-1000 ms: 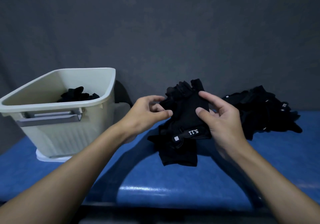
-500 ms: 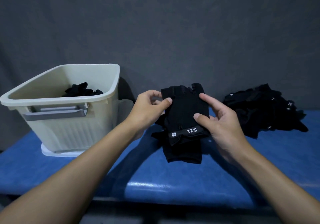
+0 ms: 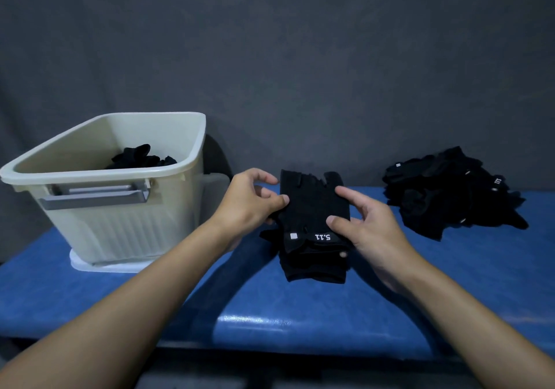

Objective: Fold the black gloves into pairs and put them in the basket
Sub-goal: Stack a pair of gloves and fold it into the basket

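Black fabric sits between my two hands: the stacked gloves (image 3: 312, 208), one laid over the other with finger ends toward twelve o'clock and cuffs toward six. A white "5.11" mark reads upside down on the upper wrist strap. My left hand (image 3: 249, 202) pinches the stack's nine o'clock edge between curled thumb and fingertips. My right hand (image 3: 369, 232) grasps the three o'clock edge, with its thumb pressed on top just beside the strap and its forefinger along the edge higher up. My other right fingers are hidden behind the cloth, so I cannot say how they lie. The lower cuff seems to rest on the blue table (image 3: 300, 313), though the shadow there leaves me unsure. At about nine o'clock from the stack, well apart from it, stands the beige basket (image 3: 99, 172) with a grey handle (image 3: 96, 196) on its near wall, seated on a white base (image 3: 99, 265). Inside it, against the far wall, lies a dark bundle of gloves (image 3: 141, 157). At about two o'clock from the stack, on the same table, a loose heap of gloves (image 3: 450, 190) spreads out, apart from my right hand. A grey backdrop (image 3: 300, 58) fills everything behind.
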Demonstrator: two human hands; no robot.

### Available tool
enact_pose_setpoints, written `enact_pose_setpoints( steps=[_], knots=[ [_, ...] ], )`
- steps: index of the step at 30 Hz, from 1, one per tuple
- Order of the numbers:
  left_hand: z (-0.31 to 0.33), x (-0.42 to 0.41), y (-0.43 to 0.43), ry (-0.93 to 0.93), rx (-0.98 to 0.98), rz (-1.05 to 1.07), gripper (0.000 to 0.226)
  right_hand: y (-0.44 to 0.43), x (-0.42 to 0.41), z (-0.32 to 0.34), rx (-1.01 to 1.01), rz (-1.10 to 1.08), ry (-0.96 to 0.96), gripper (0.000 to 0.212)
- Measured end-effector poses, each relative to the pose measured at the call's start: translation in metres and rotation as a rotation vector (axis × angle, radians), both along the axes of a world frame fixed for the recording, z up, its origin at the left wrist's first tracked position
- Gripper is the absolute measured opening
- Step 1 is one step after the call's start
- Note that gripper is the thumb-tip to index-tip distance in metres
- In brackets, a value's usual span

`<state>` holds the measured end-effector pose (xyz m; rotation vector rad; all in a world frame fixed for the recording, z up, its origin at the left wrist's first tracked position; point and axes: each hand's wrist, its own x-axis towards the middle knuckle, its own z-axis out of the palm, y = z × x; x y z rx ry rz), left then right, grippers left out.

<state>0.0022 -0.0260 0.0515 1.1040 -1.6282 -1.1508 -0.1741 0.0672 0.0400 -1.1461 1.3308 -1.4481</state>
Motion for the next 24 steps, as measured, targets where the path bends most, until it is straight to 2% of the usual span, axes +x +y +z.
enact_pose_setpoints(
  steps=[4,9,17,21,24],
  knots=[
    [-0.008,0.003,0.002,-0.054,0.006,-0.019,0.024,0.0,-0.003,-0.004,0.064,-0.006,0.138,0.063],
    [-0.012,0.012,0.006,-0.138,0.012,-0.056,0.02,0.005,-0.007,-0.007,0.097,-0.046,0.334,0.052],
    [-0.017,0.012,0.013,-0.171,-0.048,-0.101,0.021,0.009,-0.016,-0.012,0.101,-0.036,0.365,0.041],
    [-0.025,0.015,0.013,-0.38,-0.12,-0.119,0.022,0.009,-0.019,-0.021,0.119,0.006,0.459,0.034],
    [-0.025,0.017,0.015,-0.464,-0.18,-0.125,0.03,0.009,-0.022,-0.023,0.078,-0.003,0.549,0.032]
  ],
)
